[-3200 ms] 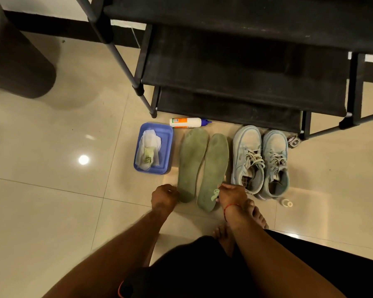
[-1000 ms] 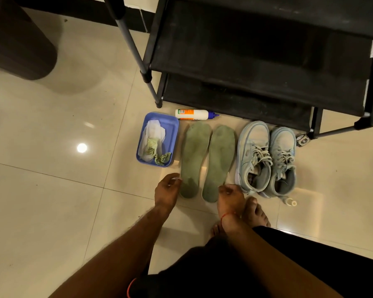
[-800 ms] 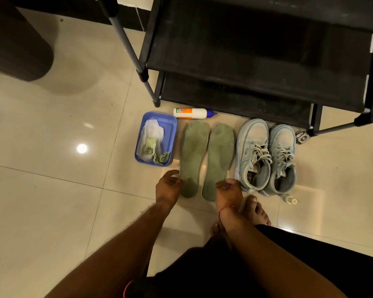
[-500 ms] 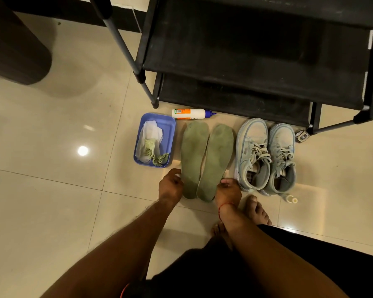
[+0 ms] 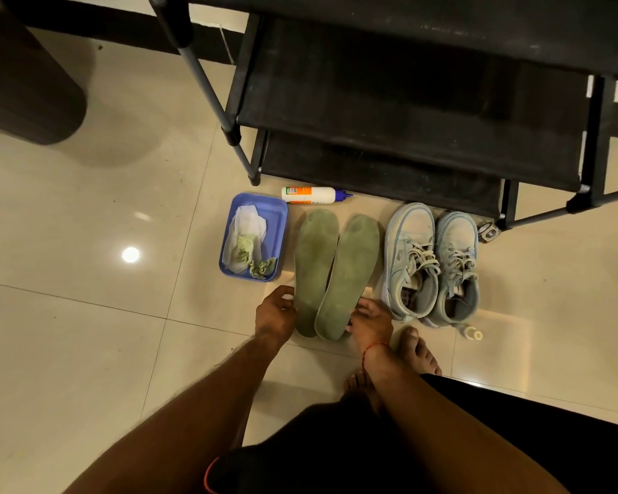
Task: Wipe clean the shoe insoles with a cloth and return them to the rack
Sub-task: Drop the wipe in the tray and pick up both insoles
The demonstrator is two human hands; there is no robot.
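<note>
A person's left hand (image 5: 277, 309) and right hand (image 5: 371, 319) curl their fingers round the heel edges of the left green foam insole (image 5: 314, 265) and right green foam insole (image 5: 352, 272). The insoles lie flat, heels overlapping, on the glossy beige tile floor (image 5: 86, 351) at the foot of the black fabric-tiered shoe rack (image 5: 407, 101). Soft, scuffed and bendable, they would likely go best pinched firmly and slid flat onto a tier. The crumpled white-and-green cloth (image 5: 245, 244) sits in the blue plastic tray (image 5: 277, 217) just beside them.
</note>
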